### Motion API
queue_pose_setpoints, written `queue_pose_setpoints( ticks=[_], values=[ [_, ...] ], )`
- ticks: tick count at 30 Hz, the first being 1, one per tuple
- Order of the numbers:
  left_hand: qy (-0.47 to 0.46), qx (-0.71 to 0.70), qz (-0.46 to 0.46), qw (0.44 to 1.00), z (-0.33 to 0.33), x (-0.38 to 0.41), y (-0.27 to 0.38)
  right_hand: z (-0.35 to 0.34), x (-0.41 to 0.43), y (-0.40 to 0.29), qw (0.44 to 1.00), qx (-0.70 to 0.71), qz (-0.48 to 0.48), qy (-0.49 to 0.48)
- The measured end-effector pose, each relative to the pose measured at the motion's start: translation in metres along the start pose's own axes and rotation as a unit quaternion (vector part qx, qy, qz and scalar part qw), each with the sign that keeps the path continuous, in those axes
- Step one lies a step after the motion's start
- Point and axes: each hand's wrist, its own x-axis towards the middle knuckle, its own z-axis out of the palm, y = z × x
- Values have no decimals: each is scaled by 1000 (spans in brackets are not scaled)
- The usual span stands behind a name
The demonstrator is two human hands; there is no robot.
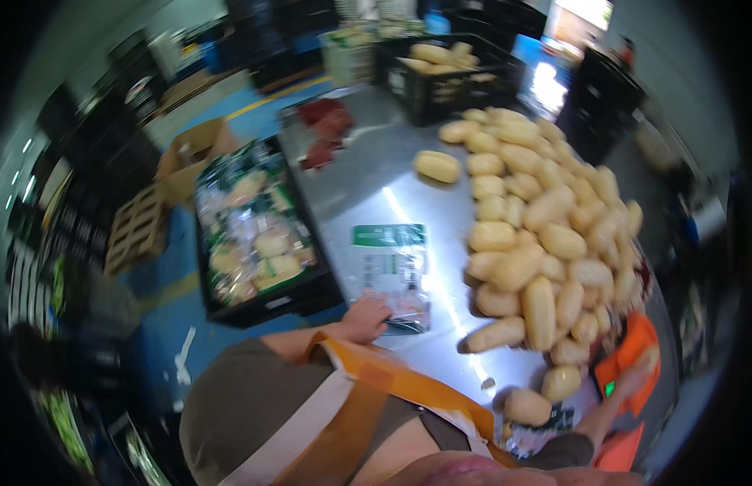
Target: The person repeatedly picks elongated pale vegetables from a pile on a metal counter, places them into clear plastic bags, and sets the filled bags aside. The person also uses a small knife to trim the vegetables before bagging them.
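My left hand (367,317) rests on the lower left part of a flat plastic bag (388,261) with a green top band and printing. Whether its fingers pinch the film cannot be told. My right hand (637,373) is over an orange device (640,334) with a small green light, at the table's right edge. A tan shape at its fingertips may be a potato; the grip is unclear. Between the hands lies a large heap of pale, oblong potatoes (561,242). One potato (437,167) lies apart, left of the heap. Another printed bag (522,438) lies near my body.
Left of the metal table (364,182) stands a black crate (333,297) of filled bags. A black crate (412,91) with potatoes stands at the table's far end. Red netting (327,124) lies at the far left corner. A cardboard box (215,136) and a pallet (136,231) are beyond.
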Motion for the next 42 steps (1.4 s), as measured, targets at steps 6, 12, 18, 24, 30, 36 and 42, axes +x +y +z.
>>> queue_pose_setpoints(
  ticks=[6, 12, 18, 24, 30, 36, 42],
  values=[
    [-13, -15, -16, 1000, -20, 4, 14, -97, 16, -72, 931, 147, 332, -30],
    [-22, -24, -12, 999, -10, 5, 6, -203, 4, -208, 855, 487, 175, -34],
    [-7, -85, -53, 995, -21, 33, 33, -307, -24, -311, 501, 795, 127, -317],
    [59, -159, -18, 985, 14, 71, 56, -340, -54, -336, 47, 898, 127, -419],
    [88, -325, -89, 937, 11, 72, 42, -300, -100, -392, -29, 824, 293, -484],
    [2, -314, -105, 943, 17, 77, 51, -339, -90, -381, 167, 752, 310, -557],
    [209, -79, 106, 969, -28, 31, 112, -351, -104, -401, 192, 794, 332, -472]
  ],
)
